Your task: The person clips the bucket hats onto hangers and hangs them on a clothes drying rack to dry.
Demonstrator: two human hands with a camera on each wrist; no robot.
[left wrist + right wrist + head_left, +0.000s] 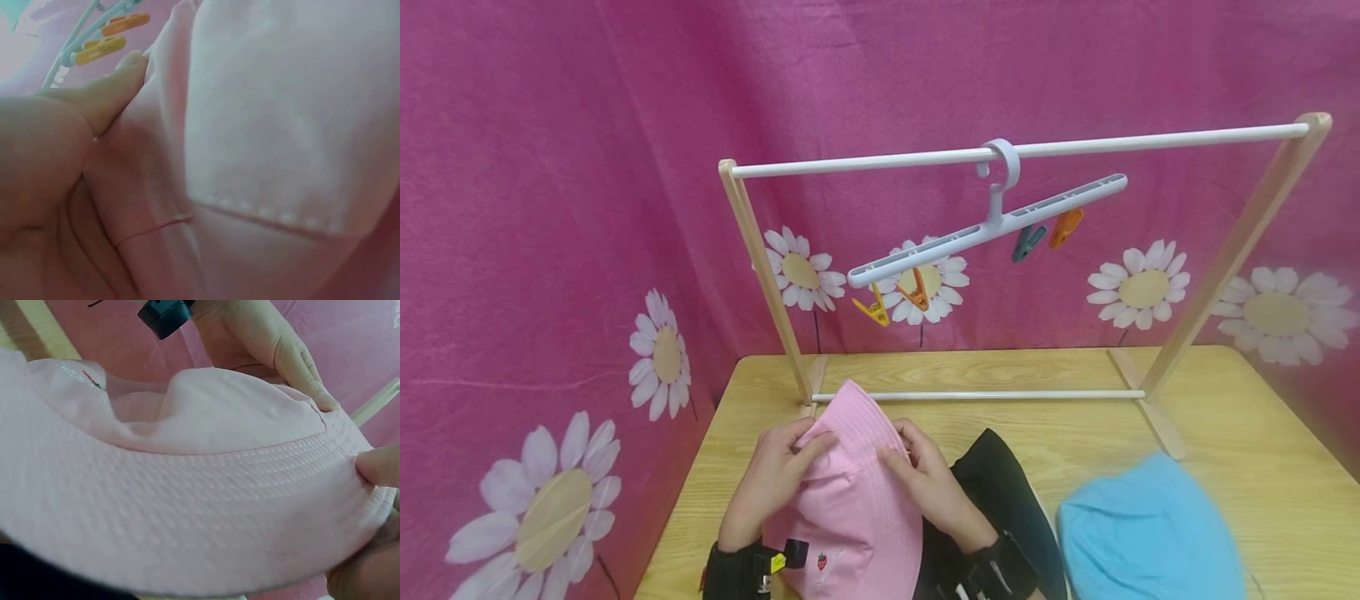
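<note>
From the head view I see the pink bucket hat (861, 508) held before the left part of the rack (887, 161), over the near side of the desk (1285, 450). Its long axis runs away from the person; the narrow end of the brim points to the rack, and the crown lies to the left. The left hand (778, 471) pinches it beside this end, and the fingers of the right hand (932, 487) grip the brim's right edge. The cloth is soft and creased, with many stitched rows on the brim and one embroidered strawberry (822, 561). I count two other hats: one black hat (1009, 492), one light blue hat (1150, 533). One plastic hanger (940, 243) carries four clips (1066, 227).
</note>
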